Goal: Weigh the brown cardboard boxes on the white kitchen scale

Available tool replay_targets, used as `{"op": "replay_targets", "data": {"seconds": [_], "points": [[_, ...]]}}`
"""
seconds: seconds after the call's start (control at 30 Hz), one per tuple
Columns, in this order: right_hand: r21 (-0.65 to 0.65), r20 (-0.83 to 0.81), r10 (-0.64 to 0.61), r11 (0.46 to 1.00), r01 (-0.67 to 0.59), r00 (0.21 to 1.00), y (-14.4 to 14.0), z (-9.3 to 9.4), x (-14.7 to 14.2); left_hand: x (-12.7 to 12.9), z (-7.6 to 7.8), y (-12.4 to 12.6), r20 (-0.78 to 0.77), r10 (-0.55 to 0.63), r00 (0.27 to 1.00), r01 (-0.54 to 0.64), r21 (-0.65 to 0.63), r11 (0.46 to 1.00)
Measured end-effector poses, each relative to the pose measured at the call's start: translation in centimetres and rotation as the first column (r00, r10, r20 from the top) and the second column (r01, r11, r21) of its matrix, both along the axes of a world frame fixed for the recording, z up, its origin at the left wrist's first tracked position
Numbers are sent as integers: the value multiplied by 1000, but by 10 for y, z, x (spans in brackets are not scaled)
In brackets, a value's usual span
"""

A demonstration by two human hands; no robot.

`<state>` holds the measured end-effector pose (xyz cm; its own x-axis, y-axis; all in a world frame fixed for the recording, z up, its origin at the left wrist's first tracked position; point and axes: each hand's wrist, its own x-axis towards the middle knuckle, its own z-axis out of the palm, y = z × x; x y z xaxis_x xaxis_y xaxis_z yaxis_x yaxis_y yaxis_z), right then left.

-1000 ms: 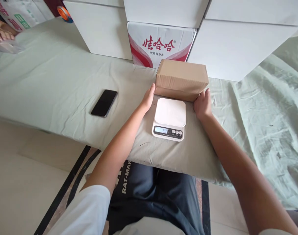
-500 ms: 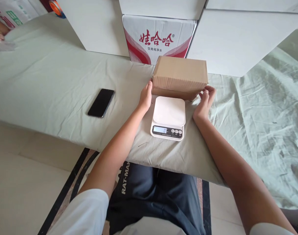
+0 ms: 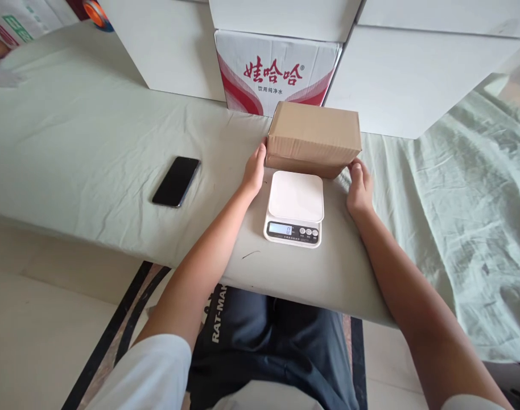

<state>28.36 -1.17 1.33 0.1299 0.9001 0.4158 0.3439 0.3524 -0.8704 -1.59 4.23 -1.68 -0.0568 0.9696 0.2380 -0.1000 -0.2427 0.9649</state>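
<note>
Setting: an improvised packing or parcel-weighing station in a tiled room, likely a home or small storeroom. Evidence: a table [image 3: 93, 136] draped in a creased pale green sheet rather than a proper worktop; plain white cartons [image 3: 413, 80] stacked along its far edge; a printed drinking-water carton [image 3: 277, 71] with red Chinese lettering among them; a small white digital scale [image 3: 294, 208] near the front edge; a sealed brown cardboard box [image 3: 313, 136] just behind the scale; a black phone [image 3: 176, 181] lying on the sheet; beige floor tiles with a dark border underfoot.
</note>
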Motion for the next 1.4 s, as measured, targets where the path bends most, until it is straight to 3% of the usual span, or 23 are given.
{"op": "replay_targets", "data": {"seconds": [0.13, 0.27, 0.33, 0.4, 0.5, 0.6, 0.73, 0.87, 0.93, 1.1, 1.27, 1.4], "points": [[-57, -104, 138, 988, -144, 985, -1, 5, -11, -1, 16, -6, -6, 0, 1000, 0, 15, 1000], [112, -151, 132, 987, -116, 980, -14, 27, -15, -11, 50, -21, 9, 110, 994, -109, 227, 968], [202, -179, 111, 976, -74, 978, -30, 38, -15, -13, 67, -34, 121, 172, 978, -199, 272, 942], [248, -171, 117, 966, -72, 978, -51, 44, -16, -12, 80, -49, 270, 221, 937, -284, 226, 932], [269, -173, 70, 963, -21, 982, -83, 39, -21, -8, 89, -66, 374, 247, 894, -333, 183, 925], [259, -176, 10, 965, 37, 984, -100, 21, -26, -7, 89, -71, 371, 231, 899, -329, 227, 916], [272, -129, -9, 961, 44, 992, -100, 0, -24, -11, 80, -59, 364, 276, 889, -369, 217, 904], [232, -103, -35, 971, 59, 994, -97, -8, -21, -13, 73, -53, 225, 220, 949, -295, 392, 871], [212, -104, -38, 976, 59, 994, -98, -8, -21, -12, 71, -53, 186, 209, 960, -268, 408, 873], [168, -130, -13, 985, 35, 991, -100, -10, -25, -12, 65, -52, 257, 247, 934, -318, 286, 904], [165, -176, 20, 986, 10, 984, -102, -10, -26, -12, 64, -54, 235, 257, 937, -319, 281, 905], [145, -190, 13, 989, 15, 982, -103, -7, -28, -9, 71, -62, 293, 315, 902, -348, 65, 935]]}}
